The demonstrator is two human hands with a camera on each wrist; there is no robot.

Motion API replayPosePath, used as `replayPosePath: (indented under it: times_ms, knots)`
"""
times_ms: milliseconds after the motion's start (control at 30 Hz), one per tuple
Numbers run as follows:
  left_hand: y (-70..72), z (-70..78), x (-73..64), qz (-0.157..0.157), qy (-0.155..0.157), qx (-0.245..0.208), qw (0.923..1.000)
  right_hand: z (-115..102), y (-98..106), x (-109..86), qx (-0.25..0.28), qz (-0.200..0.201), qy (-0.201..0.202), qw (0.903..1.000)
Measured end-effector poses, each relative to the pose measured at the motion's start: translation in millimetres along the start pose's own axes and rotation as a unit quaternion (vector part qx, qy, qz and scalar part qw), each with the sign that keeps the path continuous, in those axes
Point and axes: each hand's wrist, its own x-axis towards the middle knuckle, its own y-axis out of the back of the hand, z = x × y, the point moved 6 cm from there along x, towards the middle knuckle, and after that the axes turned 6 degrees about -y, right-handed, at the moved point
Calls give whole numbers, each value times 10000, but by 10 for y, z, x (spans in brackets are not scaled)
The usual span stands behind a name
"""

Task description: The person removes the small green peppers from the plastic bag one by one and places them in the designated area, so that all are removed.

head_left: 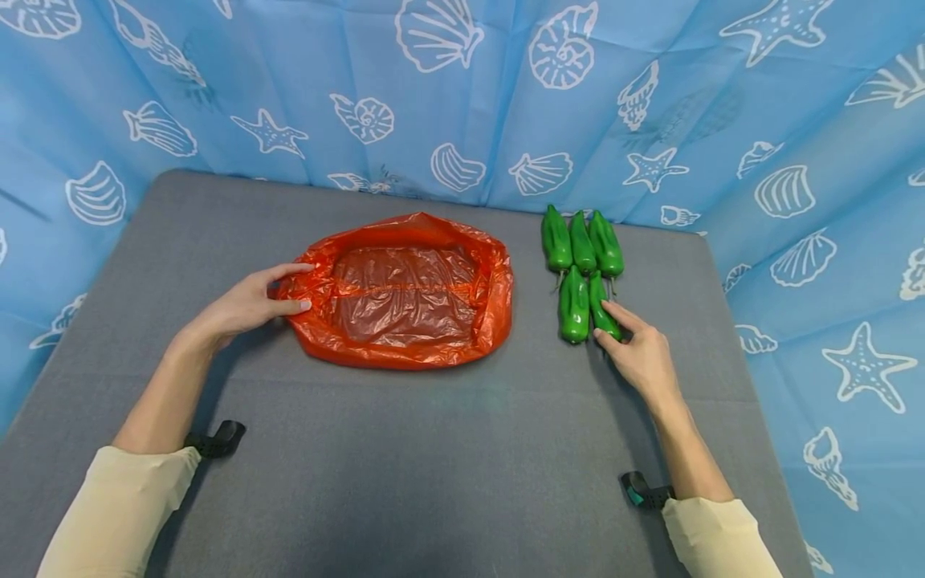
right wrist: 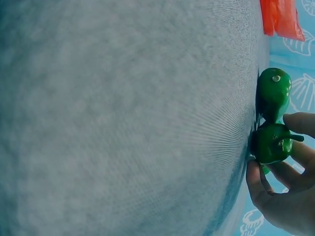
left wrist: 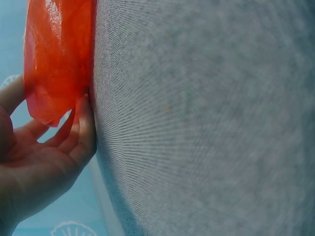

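Observation:
An orange-red plastic bag (head_left: 405,357) lies spread open on the grey table, its rim folded into an oval. At its left end my left hand (head_left: 249,301) holds the bunched rim, thumb and fingers on either side of the plastic (left wrist: 59,64). Five-odd glossy green peppers sit at the right in two rows, several in all. My right hand (head_left: 639,345) grips the front right pepper (head_left: 601,303) between thumb and fingers. Beside it lies another pepper (head_left: 574,309). From the right wrist view, the held pepper (right wrist: 270,145) shows its stem end.
Behind the front pair, three peppers stand side by side, the middle one (head_left: 582,245) between two others. A blue curtain (head_left: 462,96) with white shell prints hangs along the table's back and sides. Grey cloth (head_left: 433,466) covers the table (head_left: 347,514) in front of the bag.

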Motion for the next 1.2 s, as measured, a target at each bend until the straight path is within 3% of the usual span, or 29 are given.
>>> replayPosePath:
  times_ms: [333,567,800,1033,1200]
  knots:
    - [34,4,-23,106,-99,-108,9998,-32,8,-6,23,34,105,9999]
    - [87,59,-76,270,-183,-120,9994,-50,101,-4,314,533,292,9977]
    - [65,198,-120,127,-415,299,9986,-150,184,25,393,1050,654,9915]
    - [60,280,-137,231,-688,1106,9912,-300,137,54,304,947,885,9911]
    - [41,270,-86,247,-667,1451,9869,-424,56,101,174,747,1111,9908]
